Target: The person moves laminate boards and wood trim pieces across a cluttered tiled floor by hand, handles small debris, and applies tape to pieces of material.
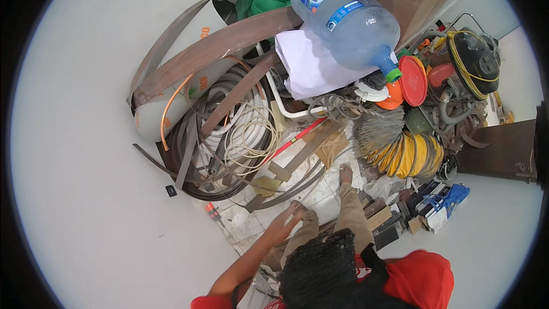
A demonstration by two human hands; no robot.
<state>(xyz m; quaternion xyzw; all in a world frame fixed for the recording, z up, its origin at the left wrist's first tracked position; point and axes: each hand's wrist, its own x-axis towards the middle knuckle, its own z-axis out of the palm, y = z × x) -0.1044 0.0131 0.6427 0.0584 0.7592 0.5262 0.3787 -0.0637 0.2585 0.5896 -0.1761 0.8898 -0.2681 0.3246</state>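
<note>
My left hand (280, 228) hangs low beside my left trouser leg (303, 230), close to my bare foot. It is small in the picture, and how its fingers are set I cannot make out; nothing plainly shows in it. Just ahead on the tiled floor lie a dark curved strip (287, 195) and a yellowish flat piece (266, 186). Beyond them are a long red bar (294, 139) and a brown flat strip (313, 147). My right arm ends from view under a red sleeve (420, 277), its hand unseen.
Coiled white hose and cable (249, 137) with brown strips fill the left. A large blue water bottle (346, 20) lies over white cloth (314, 60) ahead. Rightward are yellow ducting (409, 154), a vacuum cleaner (473, 60) and a pile of boxes (437, 217). White walls flank both sides.
</note>
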